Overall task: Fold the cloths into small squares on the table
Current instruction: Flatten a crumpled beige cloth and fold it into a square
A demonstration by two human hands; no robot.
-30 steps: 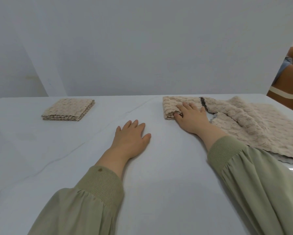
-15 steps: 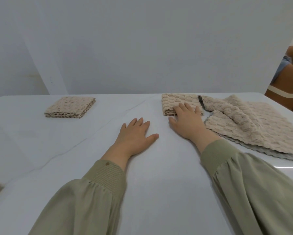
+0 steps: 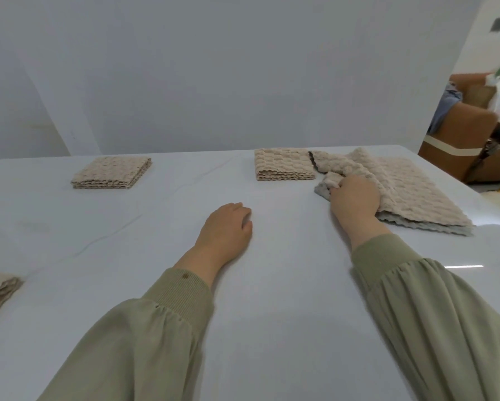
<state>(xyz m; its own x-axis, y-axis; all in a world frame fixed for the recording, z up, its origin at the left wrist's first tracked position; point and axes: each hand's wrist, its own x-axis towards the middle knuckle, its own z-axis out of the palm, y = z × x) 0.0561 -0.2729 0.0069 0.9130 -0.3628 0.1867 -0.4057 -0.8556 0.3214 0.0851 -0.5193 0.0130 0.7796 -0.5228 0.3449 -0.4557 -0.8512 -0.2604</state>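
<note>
Beige cloth (image 3: 410,186) lies diagonally; right hand (image 3: 354,201) fingers (image 3: 337,189) clamp corner; left hand (image 3: 225,230) loosely curled.

there is only one view: the head camera is looking forward and down from above the near edge of the table (image 3: 272,328), facing the far wall (image 3: 243,68), close to the arms.

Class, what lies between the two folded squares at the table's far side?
Nothing: only bare table separates the left folded square from the right folded square, as the head view shows.
</note>
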